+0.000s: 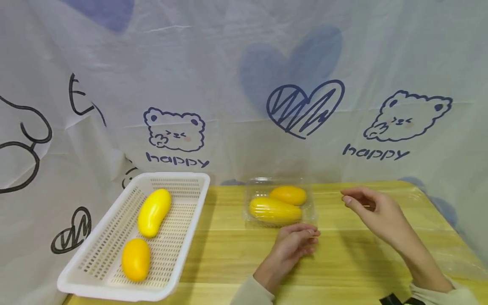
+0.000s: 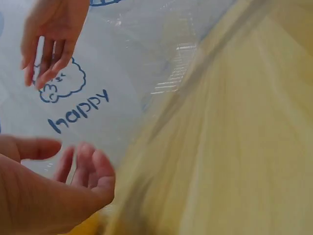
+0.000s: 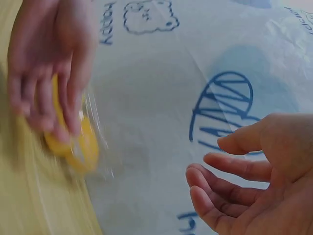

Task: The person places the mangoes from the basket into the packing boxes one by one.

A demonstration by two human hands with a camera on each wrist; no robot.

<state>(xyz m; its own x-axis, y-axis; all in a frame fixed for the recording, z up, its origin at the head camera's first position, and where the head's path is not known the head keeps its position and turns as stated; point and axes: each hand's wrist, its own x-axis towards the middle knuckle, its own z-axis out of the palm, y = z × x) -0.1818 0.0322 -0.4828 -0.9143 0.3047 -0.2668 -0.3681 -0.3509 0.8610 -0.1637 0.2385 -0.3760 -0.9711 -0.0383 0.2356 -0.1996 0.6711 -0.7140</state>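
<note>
The left hand (image 1: 291,247), low over the near middle of the table (image 1: 225,254), extends its loosely bent, empty fingers rightward, just nearer than the clear box (image 1: 261,189) containing two yellow fruits (image 1: 275,210). The right hand (image 1: 381,212), raised farther right, its forearm (image 1: 417,256) slanting far and left, curves thumb and fingers loosely, grasping nothing; a white basket (image 1: 192,228) stands left.

soft light fell, glare glinted off the clear box (image 1: 256,189), a dim shadow streaked the table (image 1: 225,258), and both wrist views blurred in patches!
</note>
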